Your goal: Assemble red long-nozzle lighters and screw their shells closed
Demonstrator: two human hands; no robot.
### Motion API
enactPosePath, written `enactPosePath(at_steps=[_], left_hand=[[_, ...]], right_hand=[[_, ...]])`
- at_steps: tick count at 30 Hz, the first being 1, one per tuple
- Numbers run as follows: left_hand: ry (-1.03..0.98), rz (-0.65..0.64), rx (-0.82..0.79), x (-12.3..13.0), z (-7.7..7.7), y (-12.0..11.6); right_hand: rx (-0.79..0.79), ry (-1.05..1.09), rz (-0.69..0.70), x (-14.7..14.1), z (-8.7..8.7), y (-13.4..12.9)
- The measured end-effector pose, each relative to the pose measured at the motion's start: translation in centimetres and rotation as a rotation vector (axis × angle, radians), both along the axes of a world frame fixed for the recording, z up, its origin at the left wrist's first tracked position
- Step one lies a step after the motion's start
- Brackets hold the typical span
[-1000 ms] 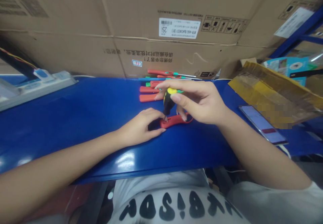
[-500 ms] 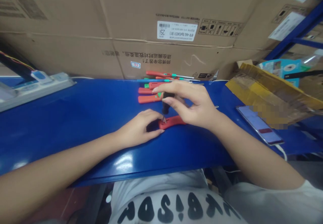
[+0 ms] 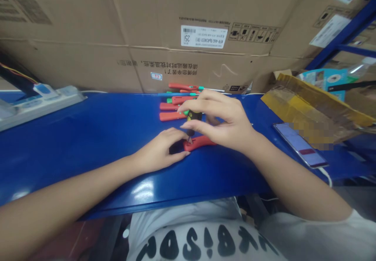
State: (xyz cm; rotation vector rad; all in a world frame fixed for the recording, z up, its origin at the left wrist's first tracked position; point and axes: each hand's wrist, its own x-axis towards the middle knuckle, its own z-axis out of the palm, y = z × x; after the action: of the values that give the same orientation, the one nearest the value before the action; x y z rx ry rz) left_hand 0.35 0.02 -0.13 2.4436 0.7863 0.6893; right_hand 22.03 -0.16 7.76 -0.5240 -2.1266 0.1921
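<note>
A red handle [image 3: 199, 142] lies on the blue table [image 3: 96, 135]. My left hand [image 3: 161, 149] pinches its left end between thumb and fingers. Above it, my right hand [image 3: 225, 122] grips a short screwdriver [image 3: 192, 120] with a black and yellow handle, held upright with its tip at the handle's left end. My right hand hides the far end of the red piece. Behind my hands lie several red-handled tools [image 3: 173, 116] with green parts, some with thin metal shafts.
A large cardboard box [image 3: 96, 65] stands along the back edge. On the left is a white power strip [image 3: 44, 104]. At the right lie a phone [image 3: 301, 145] with a white cable and a cardboard piece [image 3: 311, 104] with yellow tape.
The fingers of my right hand have shifted around the screwdriver, which has turned and now shows yellow on its handle. My left hand keeps its hold.
</note>
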Motion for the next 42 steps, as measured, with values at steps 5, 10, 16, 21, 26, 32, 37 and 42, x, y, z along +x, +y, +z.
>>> enactPosePath(at_steps=[5, 10, 16, 21, 26, 32, 37, 42], left_hand=[[-0.004, -0.006, -0.009, 0.1, 0.2, -0.1], [0.006, -0.012, -0.015, 0.1, 0.3, -0.1], [0.000, -0.011, -0.018, 0.1, 0.2, -0.1], [0.001, -0.018, -0.019, 0.0, 0.2, -0.1], [-0.009, -0.016, -0.015, 0.0, 0.3, -0.1], [0.002, -0.016, -0.011, 0.1, 0.3, -0.1], [-0.003, -0.017, -0.009, 0.0, 0.2, -0.1], [0.010, -0.015, -0.010, 0.0, 0.1, 0.0]], right_hand=[[-0.178, 0.033, 0.058, 0.4, -0.5, 0.6], [-0.182, 0.112, 0.090, 0.8, -0.9, 1.6], [-0.150, 0.112, -0.022, 0.5, -1.8, 1.4], [-0.159, 0.109, 0.061, 0.3, -1.8, 1.1], [0.002, 0.036, -0.106, -0.1, -1.8, 0.5], [-0.097, 0.091, -0.008, -0.1, -1.7, 0.8], [0.052, -0.004, -0.029, 0.1, -1.2, 0.7], [-0.137, -0.025, 0.135, -0.3, -0.8, 0.2]])
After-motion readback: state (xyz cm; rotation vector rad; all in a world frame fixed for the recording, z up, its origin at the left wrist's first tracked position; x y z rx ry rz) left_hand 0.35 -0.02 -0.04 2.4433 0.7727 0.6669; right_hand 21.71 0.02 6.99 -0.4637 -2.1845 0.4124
